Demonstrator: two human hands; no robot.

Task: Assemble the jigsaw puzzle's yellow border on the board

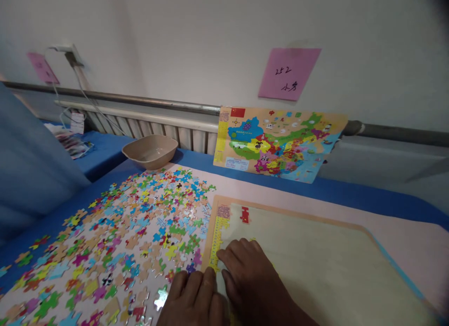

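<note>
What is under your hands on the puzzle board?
Your left hand and right hand lie on the pale puzzle board, by its yellow edge pieces. Whatever is beneath your palms is covered.

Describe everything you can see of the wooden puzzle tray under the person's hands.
The puzzle tray is a flat, rectangular, wood-looking board, with a tan raised frame around a pale cream base, lying on the pink table top. A red piece sits near its far left corner, and yellow pieces line its left side. The right hand rests on its near left part, the left hand at that edge.
</note>
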